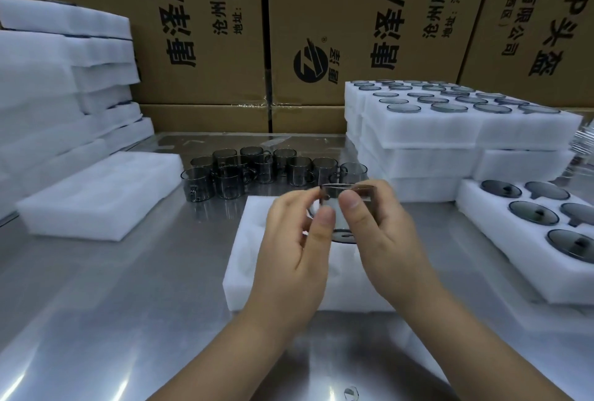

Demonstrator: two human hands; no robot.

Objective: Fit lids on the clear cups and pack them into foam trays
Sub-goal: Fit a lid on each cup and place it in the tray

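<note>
Both hands hold one clear smoky cup (341, 215) above the white foam tray (254, 278) at table centre. My left hand (295, 249) grips the cup's left side, thumb and forefinger curled at its rim. My right hand (382, 233) pinches the rim from the right, thumb on the near side. A thin clear lid (348, 189) appears to lie on the cup's mouth. Behind the tray stand several more smoky cups (257, 172) with handles. Dark glass lids (533, 212) sit in a foam tray (501, 259) at the right.
An empty foam tray (96, 201) lies at the left, with a tall stack of foam (48, 85) behind it. Stacked foam trays filled with lidded cups (450, 130) stand back right. Cardboard boxes (225, 31) wall off the far edge of the steel table (128, 320).
</note>
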